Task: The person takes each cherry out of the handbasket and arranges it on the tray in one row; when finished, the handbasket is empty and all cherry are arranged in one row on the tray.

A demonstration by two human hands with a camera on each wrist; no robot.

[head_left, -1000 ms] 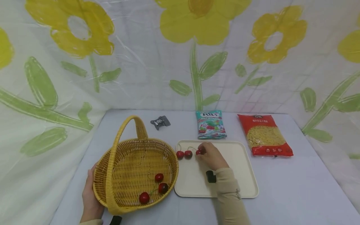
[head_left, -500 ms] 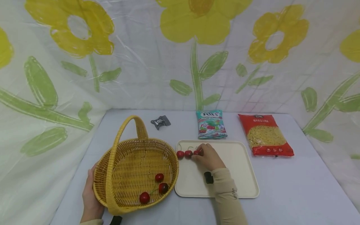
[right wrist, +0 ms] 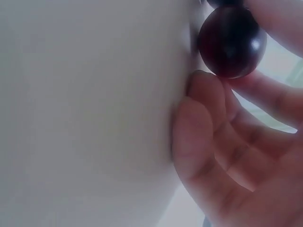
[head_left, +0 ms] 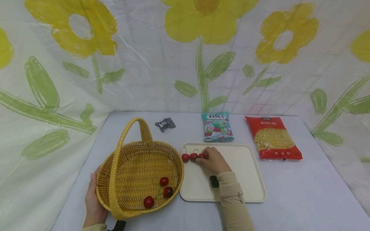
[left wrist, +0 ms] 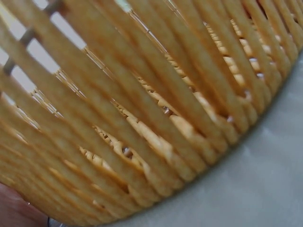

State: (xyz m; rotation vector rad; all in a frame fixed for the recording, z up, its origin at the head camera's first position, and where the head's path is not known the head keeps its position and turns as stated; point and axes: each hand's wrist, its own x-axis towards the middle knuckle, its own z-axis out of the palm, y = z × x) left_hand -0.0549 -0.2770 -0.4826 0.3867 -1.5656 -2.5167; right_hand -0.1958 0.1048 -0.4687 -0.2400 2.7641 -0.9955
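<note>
In the head view my right hand [head_left: 214, 161] pinches a red cherry [head_left: 201, 155] close over the cream tray [head_left: 245, 179]. Two more stemmed cherries, a left one [head_left: 185, 157] and a middle one [head_left: 193, 157], lie in line beside it. The right wrist view shows the dark, glossy cherry [right wrist: 232, 42] between thumb and finger, the other fingers curled below. My left hand [head_left: 93, 202] holds the outer left side of a yellow wicker basket [head_left: 133, 166], its fingers partly hidden by the wall. Three cherries [head_left: 148, 202] lie in the basket's lower right. Its weave [left wrist: 142, 104] fills the left wrist view.
Behind the tray lie a green candy bag [head_left: 217, 126] and, to its right, a red pasta bag [head_left: 274, 138]. A small black-and-grey wrapped packet [head_left: 165, 124] sits behind the basket. The basket's tall handle [head_left: 117, 160] arches up. A flower-printed curtain [head_left: 144, 80] hangs behind the table.
My right hand has moved slightly left with its cherry, bringing it next to the other two on the tray, and then stayed there. My left hand and the basket have hardly moved.
</note>
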